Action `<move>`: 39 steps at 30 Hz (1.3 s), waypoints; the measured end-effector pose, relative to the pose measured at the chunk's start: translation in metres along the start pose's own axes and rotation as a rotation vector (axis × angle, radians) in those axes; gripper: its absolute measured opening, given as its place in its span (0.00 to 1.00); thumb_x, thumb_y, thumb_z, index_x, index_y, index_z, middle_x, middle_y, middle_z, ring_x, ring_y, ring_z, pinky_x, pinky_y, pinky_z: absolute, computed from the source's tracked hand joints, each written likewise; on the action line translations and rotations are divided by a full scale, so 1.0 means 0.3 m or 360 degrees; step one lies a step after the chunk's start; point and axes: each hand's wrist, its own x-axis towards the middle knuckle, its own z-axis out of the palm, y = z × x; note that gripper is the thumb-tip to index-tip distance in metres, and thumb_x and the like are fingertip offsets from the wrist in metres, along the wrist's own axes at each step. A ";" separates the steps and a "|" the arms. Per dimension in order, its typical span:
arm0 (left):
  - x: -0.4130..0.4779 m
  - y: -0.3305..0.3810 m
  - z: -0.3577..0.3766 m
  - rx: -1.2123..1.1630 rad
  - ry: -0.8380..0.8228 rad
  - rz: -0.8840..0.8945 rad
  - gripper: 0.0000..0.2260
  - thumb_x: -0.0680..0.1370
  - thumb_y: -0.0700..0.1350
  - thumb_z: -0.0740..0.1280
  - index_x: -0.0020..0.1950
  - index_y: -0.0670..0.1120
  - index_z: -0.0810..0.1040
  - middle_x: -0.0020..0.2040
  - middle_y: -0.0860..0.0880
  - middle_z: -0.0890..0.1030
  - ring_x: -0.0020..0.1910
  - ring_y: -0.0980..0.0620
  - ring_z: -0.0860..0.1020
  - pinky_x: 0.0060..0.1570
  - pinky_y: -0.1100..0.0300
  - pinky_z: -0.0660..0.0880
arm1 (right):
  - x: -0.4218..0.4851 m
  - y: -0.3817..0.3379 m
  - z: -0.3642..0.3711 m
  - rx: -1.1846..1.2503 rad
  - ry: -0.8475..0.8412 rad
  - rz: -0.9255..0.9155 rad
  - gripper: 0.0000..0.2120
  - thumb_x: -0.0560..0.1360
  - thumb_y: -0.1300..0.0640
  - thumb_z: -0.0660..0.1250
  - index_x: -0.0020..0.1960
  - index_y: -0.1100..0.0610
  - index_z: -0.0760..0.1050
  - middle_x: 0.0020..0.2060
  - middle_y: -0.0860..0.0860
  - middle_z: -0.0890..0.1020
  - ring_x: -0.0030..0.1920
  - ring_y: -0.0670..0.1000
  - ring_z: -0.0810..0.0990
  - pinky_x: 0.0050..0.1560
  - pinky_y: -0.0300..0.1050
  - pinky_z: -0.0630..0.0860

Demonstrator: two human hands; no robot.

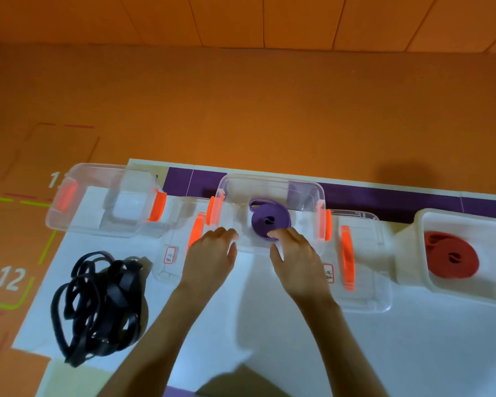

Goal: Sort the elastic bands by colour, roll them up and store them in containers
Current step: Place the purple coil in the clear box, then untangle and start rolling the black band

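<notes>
- Head view, far left: an empty clear container (103, 202) with orange latches sits at the desk (269, 339) corner, part of it hanging past the white edge over the orange floor (241, 110)
- In front of it, a tangled heap of black bands (98, 308) lies loose on the desk, not rolled
- Just right of the heap, a clear lid (172, 253) with an orange handle and a small label lies flat, partly under the middle container
- Left hand (209, 253) is at the near left corner of the middle container (272, 184); its fingers (226, 233) are bent over the rim, and I cannot tell whether they grip it
- Inside that container lies a rolled purple band (269, 219), one end looping free behind the coil
- Right hand (295, 253) reaches over the near wall; its fingers (278, 233) are released, the tips touching the coil's near edge, the thumb outside the wall
- Further right, a second clear lid (364, 262) with an orange handle lies flat
- Far right, a white container (441, 216) holds a rolled red band (453, 257)
</notes>
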 end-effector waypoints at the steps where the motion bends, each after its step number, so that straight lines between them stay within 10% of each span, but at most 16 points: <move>1: -0.040 -0.012 -0.019 0.0035 0.0008 0.0022 0.06 0.81 0.43 0.70 0.57 0.48 0.83 0.50 0.49 0.86 0.47 0.46 0.85 0.43 0.53 0.82 | -0.024 -0.016 0.014 -0.0052 -0.0002 -0.0004 0.13 0.84 0.55 0.63 0.67 0.54 0.77 0.63 0.50 0.80 0.62 0.56 0.79 0.60 0.53 0.76; 13: -0.343 -0.488 -0.110 0.0195 -0.0042 -0.0041 0.06 0.76 0.41 0.73 0.53 0.48 0.85 0.44 0.48 0.85 0.43 0.43 0.84 0.36 0.51 0.80 | -0.233 -0.344 0.369 -0.0271 -0.0040 0.0011 0.15 0.85 0.51 0.60 0.71 0.46 0.74 0.65 0.44 0.79 0.65 0.49 0.78 0.63 0.46 0.75; 19: -0.461 -0.851 -0.100 0.0186 -0.0193 -0.0077 0.11 0.84 0.46 0.60 0.59 0.51 0.81 0.50 0.52 0.84 0.48 0.51 0.83 0.44 0.56 0.81 | -0.320 -0.515 0.654 -0.0322 -0.0214 0.0145 0.16 0.85 0.51 0.58 0.71 0.48 0.74 0.67 0.45 0.78 0.67 0.49 0.77 0.64 0.44 0.72; 26: -0.546 -1.254 -0.068 -0.0083 -0.0418 -0.0545 0.19 0.80 0.60 0.66 0.69 0.56 0.75 0.69 0.50 0.72 0.70 0.47 0.71 0.64 0.48 0.74 | -0.282 -0.695 0.973 -0.0268 -0.0526 0.0190 0.19 0.84 0.47 0.62 0.74 0.48 0.70 0.69 0.50 0.76 0.67 0.53 0.77 0.68 0.47 0.73; 32: -0.595 -1.440 0.020 -0.0833 -0.0345 -0.0744 0.28 0.77 0.50 0.75 0.74 0.50 0.68 0.71 0.46 0.72 0.69 0.42 0.74 0.64 0.44 0.76 | -0.218 -0.820 1.133 0.0154 -0.0511 0.0448 0.32 0.80 0.50 0.72 0.80 0.48 0.62 0.68 0.54 0.81 0.68 0.58 0.80 0.65 0.51 0.75; 39: -0.577 -1.510 0.053 -0.1245 -0.0063 -0.0859 0.16 0.78 0.30 0.65 0.56 0.48 0.68 0.45 0.47 0.81 0.46 0.43 0.81 0.43 0.54 0.77 | -0.225 -0.787 1.143 0.0093 -0.0109 0.0629 0.04 0.80 0.57 0.70 0.53 0.51 0.81 0.48 0.49 0.85 0.51 0.56 0.85 0.53 0.50 0.81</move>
